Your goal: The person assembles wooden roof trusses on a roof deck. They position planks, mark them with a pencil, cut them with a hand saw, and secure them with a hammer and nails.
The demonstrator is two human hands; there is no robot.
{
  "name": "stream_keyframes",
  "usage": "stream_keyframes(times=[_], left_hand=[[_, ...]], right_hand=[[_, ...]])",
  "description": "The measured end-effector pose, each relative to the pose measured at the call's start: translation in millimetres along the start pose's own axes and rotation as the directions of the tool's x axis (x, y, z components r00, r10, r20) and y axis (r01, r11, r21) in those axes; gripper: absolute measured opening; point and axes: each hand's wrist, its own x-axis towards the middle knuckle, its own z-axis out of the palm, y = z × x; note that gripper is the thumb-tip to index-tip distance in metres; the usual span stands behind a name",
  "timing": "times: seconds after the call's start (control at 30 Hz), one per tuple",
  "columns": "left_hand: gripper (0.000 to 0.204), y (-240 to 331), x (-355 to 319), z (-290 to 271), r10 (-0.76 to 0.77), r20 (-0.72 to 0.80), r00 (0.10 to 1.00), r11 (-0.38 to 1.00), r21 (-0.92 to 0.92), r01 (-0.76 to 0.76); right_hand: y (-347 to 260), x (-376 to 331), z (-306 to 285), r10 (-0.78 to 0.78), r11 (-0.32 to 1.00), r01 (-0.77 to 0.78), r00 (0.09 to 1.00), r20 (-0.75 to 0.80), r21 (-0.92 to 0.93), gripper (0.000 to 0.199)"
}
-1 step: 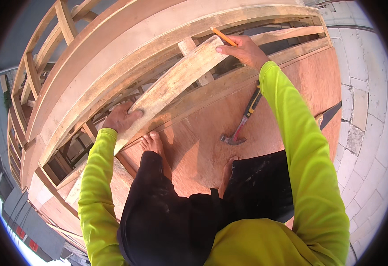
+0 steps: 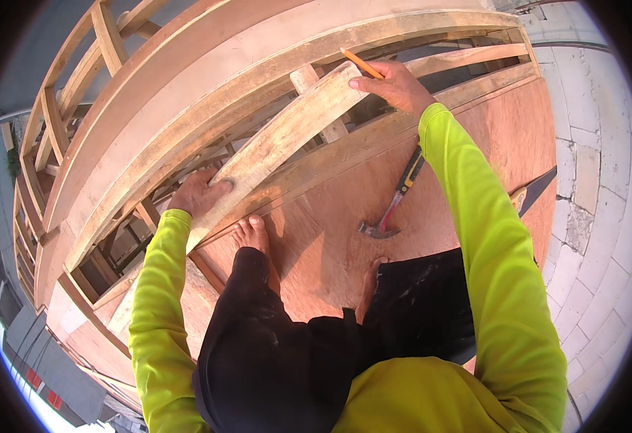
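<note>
A wooden plank lies slantwise across the curved timber frame, its far end up to the right. Near its lower left part, my left hand grips the edge, with the thumb on top and the other fingers partly hidden. At the plank's upper right end, my right hand pinches the corner between thumb and fingers. That same hand also holds an orange pencil, its tip pointing up and left over the plank. A short wooden crosspiece shows from beneath the plank.
A claw hammer rests on the reddish plywood panel where my bare feet stand. A handsaw lies at the panel's right side. Beyond the right edge is grey paving. Open gaps show between the timbers around my left hand.
My right hand has shifted very slightly left and down along with the plank's upper end. My left hand and the hammer stay in place.
</note>
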Motion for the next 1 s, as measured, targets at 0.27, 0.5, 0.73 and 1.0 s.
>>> stream_keyframes(times=[0.27,0.5,0.73,1.0], left_hand=[[0.103,-32,19,-18,-0.026,0.007,1.000,0.994,-0.110,0.027],[0.100,-4,-38,-29,-0.165,-0.112,0.980,0.961,-0.242,0.134],[0.085,-68,-73,18,-0.307,-0.126,0.943,0.856,-0.469,0.216],[0.083,-97,-100,77,-0.508,-0.273,0.817,0.705,-0.677,0.212]], right_hand=[[-8,20,37,0.005,0.982,0.063,0.935,-0.356,0.179,0.055],[-51,74,86,0.010,0.997,0.024,0.897,-0.443,0.072,0.052],[-79,122,194,-0.276,0.944,0.324,0.883,-0.379,0.068,0.039],[-138,100,258,-0.332,0.943,0.330,0.942,-0.057,-0.039,0.044]])
